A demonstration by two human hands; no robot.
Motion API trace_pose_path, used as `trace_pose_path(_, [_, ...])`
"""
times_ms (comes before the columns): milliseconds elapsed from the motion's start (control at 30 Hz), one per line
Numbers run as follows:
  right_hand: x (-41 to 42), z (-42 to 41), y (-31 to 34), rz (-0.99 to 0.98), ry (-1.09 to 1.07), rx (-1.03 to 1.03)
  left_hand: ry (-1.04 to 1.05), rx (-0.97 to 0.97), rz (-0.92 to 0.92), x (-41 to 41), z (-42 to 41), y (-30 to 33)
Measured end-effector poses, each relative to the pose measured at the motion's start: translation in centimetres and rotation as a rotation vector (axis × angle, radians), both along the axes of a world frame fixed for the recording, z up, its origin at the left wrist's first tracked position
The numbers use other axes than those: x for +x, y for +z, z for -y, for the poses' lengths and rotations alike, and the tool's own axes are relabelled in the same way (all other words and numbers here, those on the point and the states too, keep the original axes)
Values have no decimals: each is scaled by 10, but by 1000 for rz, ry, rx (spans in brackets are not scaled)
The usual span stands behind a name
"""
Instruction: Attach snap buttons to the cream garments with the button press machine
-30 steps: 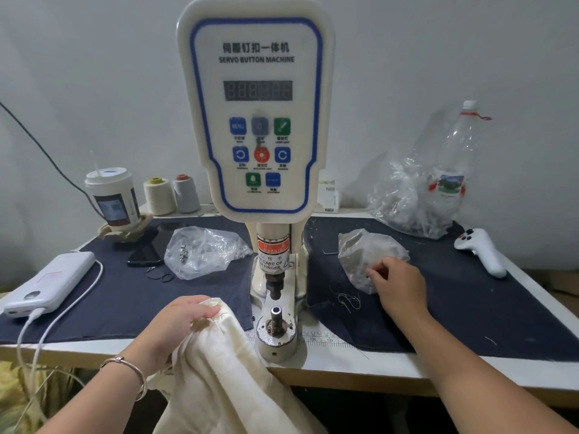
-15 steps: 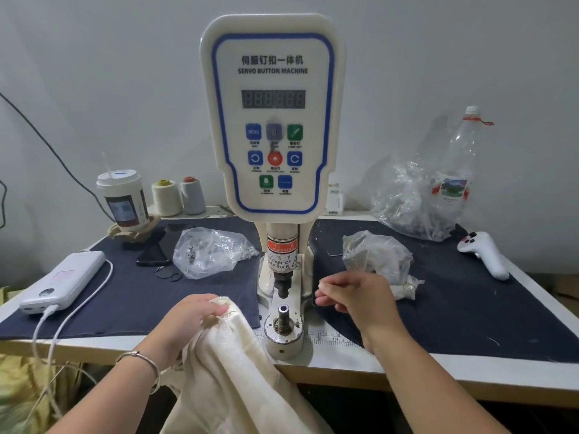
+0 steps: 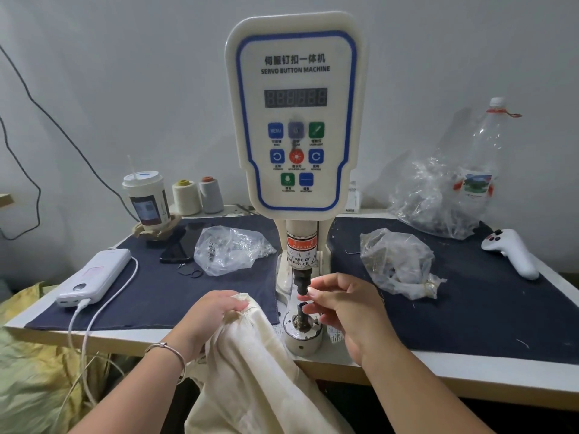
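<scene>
Nearest me, my left hand (image 3: 210,314) grips the bunched edge of the cream garment (image 3: 250,371), which hangs off the counter (image 3: 438,374) just left of the lower die (image 3: 302,321). My right hand (image 3: 341,308) holds its fingers (image 3: 308,291) pinched between the dies; whether they hold a snap, I cannot tell. I'd seat it squarely, then clear my fingers from the button press machine (image 3: 296,120).

Plastic bags (image 3: 230,250) (image 3: 396,261) flank the press (image 3: 296,120); behind, seemingly, thread spools (image 3: 199,195).
</scene>
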State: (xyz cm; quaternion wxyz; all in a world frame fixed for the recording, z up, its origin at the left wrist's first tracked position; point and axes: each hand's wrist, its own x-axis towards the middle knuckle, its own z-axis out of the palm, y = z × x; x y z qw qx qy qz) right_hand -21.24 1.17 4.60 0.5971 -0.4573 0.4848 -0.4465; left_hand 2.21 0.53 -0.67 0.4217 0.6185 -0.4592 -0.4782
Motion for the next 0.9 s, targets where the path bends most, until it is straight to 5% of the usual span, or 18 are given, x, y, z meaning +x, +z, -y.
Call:
trace_pose_path(500, [-6,0,3,310,65,239,14,-15,31,0,2,0])
trace_pose_path(900, [-7,-6,7,264,54,196,18,-21,13,0,1,-1])
